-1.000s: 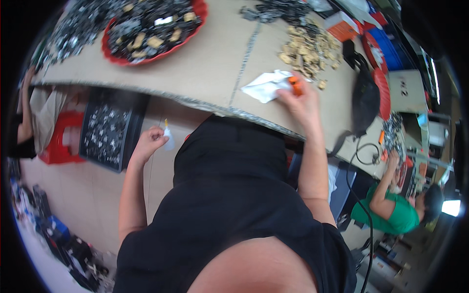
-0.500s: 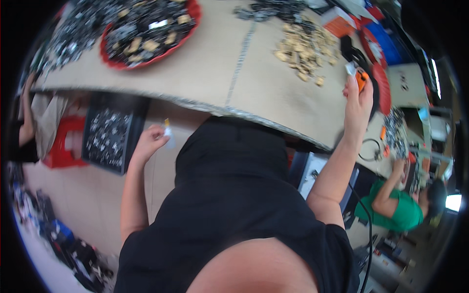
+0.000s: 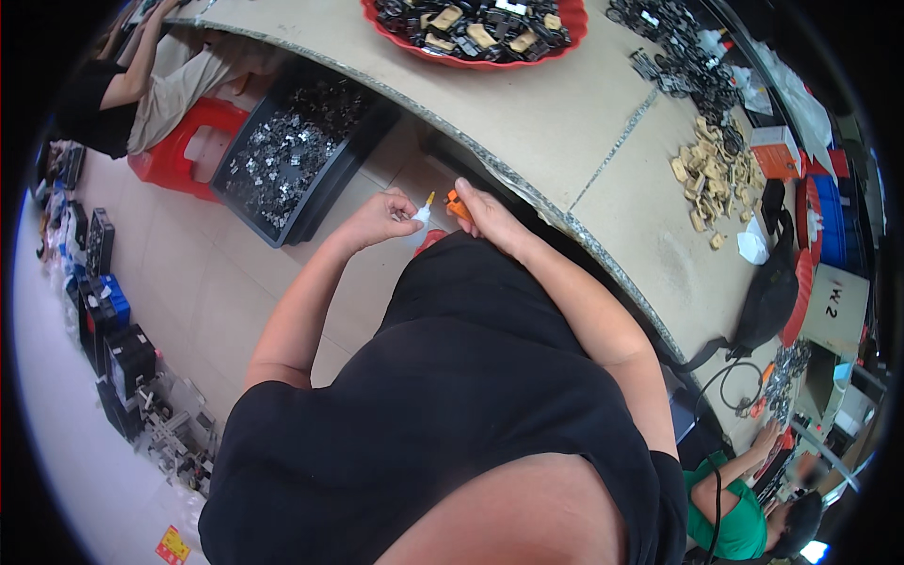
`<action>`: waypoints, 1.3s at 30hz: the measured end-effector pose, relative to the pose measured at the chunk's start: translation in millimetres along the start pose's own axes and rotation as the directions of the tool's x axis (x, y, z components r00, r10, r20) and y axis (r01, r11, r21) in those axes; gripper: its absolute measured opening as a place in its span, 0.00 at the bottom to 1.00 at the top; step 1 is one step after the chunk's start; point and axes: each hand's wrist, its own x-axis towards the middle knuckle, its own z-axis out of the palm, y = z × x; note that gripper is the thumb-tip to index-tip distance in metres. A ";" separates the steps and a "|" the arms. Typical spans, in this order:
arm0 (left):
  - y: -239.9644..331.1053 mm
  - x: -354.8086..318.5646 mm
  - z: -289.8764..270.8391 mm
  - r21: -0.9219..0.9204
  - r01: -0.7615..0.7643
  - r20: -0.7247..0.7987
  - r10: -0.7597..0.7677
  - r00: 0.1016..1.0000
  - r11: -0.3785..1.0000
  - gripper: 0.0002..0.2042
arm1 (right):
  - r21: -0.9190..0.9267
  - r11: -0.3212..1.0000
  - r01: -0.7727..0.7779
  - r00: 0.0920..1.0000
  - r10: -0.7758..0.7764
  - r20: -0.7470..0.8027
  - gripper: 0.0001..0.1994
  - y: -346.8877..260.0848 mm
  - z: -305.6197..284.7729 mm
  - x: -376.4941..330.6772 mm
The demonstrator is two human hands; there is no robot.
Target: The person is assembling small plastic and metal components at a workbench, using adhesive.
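My left hand [image 3: 388, 218] is closed on a small white dropper bottle [image 3: 422, 217] with a yellow tip that points up. Close by on the right, my right hand [image 3: 487, 215] grips a small orange object [image 3: 459, 206], lighter-like in shape with a dark end; the fingers cover part of it. Both hands are over my lap, in front of the table edge, with a small gap between the bottle and the orange object.
On the table [image 3: 490, 104] are a red dish [image 3: 471, 62] of black and tan parts, a tan pile [image 3: 711, 174] and a black pouch [image 3: 767, 292]. A dark bin [image 3: 306, 221] of metal bits stands by a red stool [image 3: 188, 141]. A person in green [image 3: 730, 513] works at the right.
My right hand has come from the table's right side to my lap with the orange object. My left hand has moved right and up with the bottle. The view has turned.
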 end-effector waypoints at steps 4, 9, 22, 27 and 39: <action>-9.9 3.2 4.4 -0.022 -0.012 -0.030 0.011 0.999 1.000 0.09 | -0.074 0.997 -0.023 0.995 0.015 -0.096 0.32 14.3 10.0 27.7; -20.3 8.2 9.1 -0.128 -0.001 -0.032 -0.003 0.999 0.992 0.11 | -0.125 0.983 -0.134 0.974 0.108 -0.199 0.35 33.4 -0.4 41.9; -23.0 17.1 18.7 -0.213 0.097 0.043 -0.090 0.995 0.972 0.09 | -0.370 0.924 -0.094 0.959 -0.016 -0.284 0.25 -2.7 3.9 22.4; -23.9 16.3 20.0 -0.251 0.102 0.034 -0.097 0.995 0.963 0.09 | -0.375 0.922 -0.093 0.948 -0.033 -0.316 0.22 -0.9 6.3 23.4; -27.3 15.1 21.1 -0.237 0.105 0.035 -0.099 0.994 0.966 0.10 | -0.407 0.914 0.006 0.918 -0.166 -0.361 0.20 15.7 6.8 27.8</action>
